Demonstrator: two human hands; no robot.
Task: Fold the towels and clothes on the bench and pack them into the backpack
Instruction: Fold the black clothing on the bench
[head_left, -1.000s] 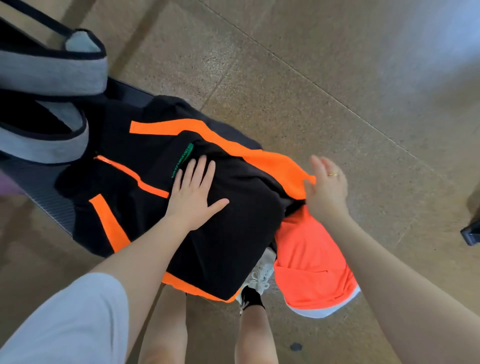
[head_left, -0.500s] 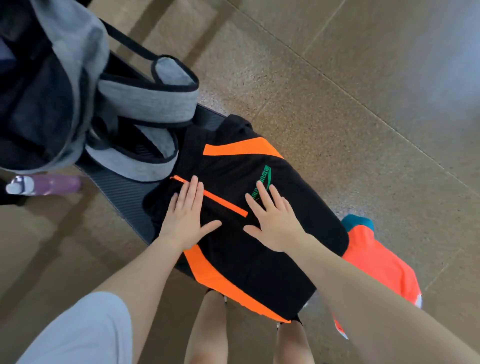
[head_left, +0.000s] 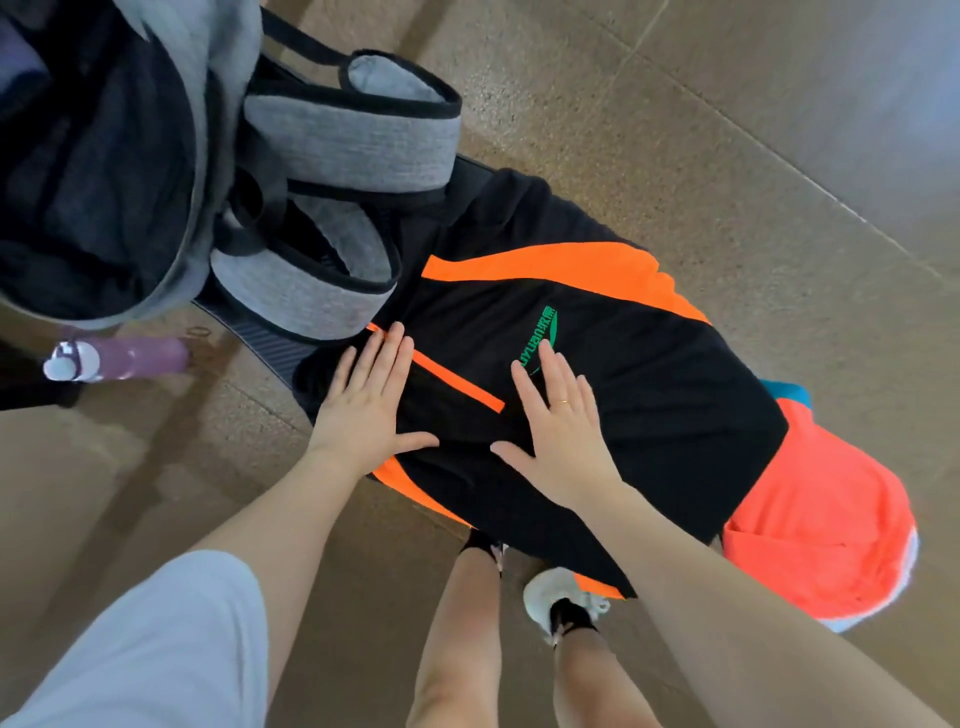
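Observation:
A black garment with orange stripes and a green logo (head_left: 649, 374) lies folded across the dark bench (head_left: 260, 338). My left hand (head_left: 366, 410) presses flat on its left part, fingers straight. Beside it, my right hand (head_left: 561, 431) lies flat on the middle of the garment, just below the logo. An orange garment with a white edge (head_left: 821, 530) lies under the black one at the right end and hangs past it. The grey backpack (head_left: 171, 156) stands open at the bench's left end, its padded straps (head_left: 353, 140) lying next to the black garment.
A purple water bottle with a white cap (head_left: 119, 358) sits at the left, below the backpack. My legs and a white shoe (head_left: 556, 597) stand close against the bench's near side. Brown speckled floor tiles (head_left: 727, 130) surround the bench.
My right hand let go of the orange-striped edge at the right and came down flat on the black garment beside my left hand. The view shifted left, showing the backpack and bottle.

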